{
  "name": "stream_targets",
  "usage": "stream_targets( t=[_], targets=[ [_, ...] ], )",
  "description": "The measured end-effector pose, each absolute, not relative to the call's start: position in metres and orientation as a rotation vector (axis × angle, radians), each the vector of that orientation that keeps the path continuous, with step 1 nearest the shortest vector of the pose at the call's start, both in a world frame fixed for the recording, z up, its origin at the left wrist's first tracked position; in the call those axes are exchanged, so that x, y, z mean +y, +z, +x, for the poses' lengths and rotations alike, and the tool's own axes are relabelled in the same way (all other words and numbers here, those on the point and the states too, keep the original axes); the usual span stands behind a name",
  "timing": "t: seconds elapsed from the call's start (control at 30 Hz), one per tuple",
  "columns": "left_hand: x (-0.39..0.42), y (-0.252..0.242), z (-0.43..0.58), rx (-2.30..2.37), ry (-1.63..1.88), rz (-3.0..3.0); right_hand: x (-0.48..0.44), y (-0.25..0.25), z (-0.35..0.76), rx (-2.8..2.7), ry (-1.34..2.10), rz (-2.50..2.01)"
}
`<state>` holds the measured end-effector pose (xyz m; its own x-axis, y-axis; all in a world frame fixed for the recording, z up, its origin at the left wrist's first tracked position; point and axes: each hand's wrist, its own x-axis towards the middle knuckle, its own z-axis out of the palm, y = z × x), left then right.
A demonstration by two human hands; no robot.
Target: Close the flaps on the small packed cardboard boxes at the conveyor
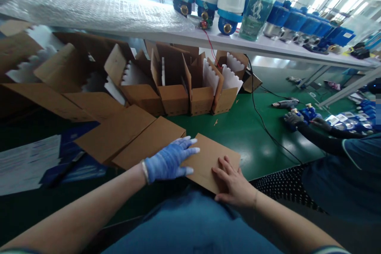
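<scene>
A small brown cardboard box (205, 158), its top closed, lies on the green bench right before me. My left hand (169, 160), in a blue glove, reaches over its left end with fingers spread. My bare right hand (233, 182) rests on the box's right part, fingers stretched across the top and thumb at the near edge. Just left of my gloved hand lie two more closed cardboard boxes, one (157, 139) beside the other (119, 133). What is under my left palm is hidden.
Open cardboard boxes (174, 99) with white foam inserts line the back. Papers (26, 162) lie left. A shelf (149, 33) above holds bubble wrap (89, 10), blue-white devices (232, 4) and a bottle (262, 6). A black cable (262, 119) crosses the bench; a co-worker's gloved hand (293, 119) works at right.
</scene>
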<state>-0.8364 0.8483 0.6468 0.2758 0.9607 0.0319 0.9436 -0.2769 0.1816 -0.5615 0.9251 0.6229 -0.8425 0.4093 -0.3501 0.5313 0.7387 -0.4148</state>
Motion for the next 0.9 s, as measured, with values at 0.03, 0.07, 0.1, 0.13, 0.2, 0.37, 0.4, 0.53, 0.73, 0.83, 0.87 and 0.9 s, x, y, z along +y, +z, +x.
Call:
stream_targets(
  t=[0.03,0.07,0.1,0.13,0.2,0.37,0.4,0.53,0.73,0.83,0.87,0.9],
  targets=[
    [0.861,0.643,-0.833,1.681,0.068,2.428,0.921,0.622,-0.562,2.710,-0.730,0.756],
    [0.875,0.639,-0.829,1.569,-0.094,2.431,0.918,0.623,-0.563,2.711,-0.710,0.772],
    [0.888,0.634,-0.824,1.478,-0.248,2.419,0.915,0.624,-0.563,2.708,-0.693,0.796],
    [0.900,0.629,-0.819,1.410,-0.374,2.399,0.912,0.626,-0.564,2.702,-0.681,0.828],
    [0.918,0.622,-0.808,1.314,-0.526,2.369,0.908,0.629,-0.565,2.695,-0.660,0.907],
    [0.925,0.623,-0.800,1.241,-0.501,2.398,0.901,0.634,-0.568,2.671,-0.649,1.072],
    [0.923,0.626,-0.802,1.226,-0.480,2.400,0.901,0.635,-0.567,2.675,-0.665,1.086],
    [0.922,0.642,-0.808,1.219,-0.433,2.382,0.908,0.644,-0.562,2.770,-0.626,1.137],
    [0.920,0.646,-0.808,1.260,-0.377,2.373,0.914,0.641,-0.554,2.830,-0.410,1.113],
    [0.902,0.628,-0.806,1.330,-0.301,2.508,0.906,0.620,-0.550,2.867,-0.264,1.049],
    [0.895,0.621,-0.805,1.364,-0.252,2.561,0.902,0.612,-0.548,2.885,-0.217,1.036],
    [0.889,0.615,-0.805,1.396,-0.201,2.608,0.900,0.604,-0.547,2.904,-0.173,1.027]
  ],
)
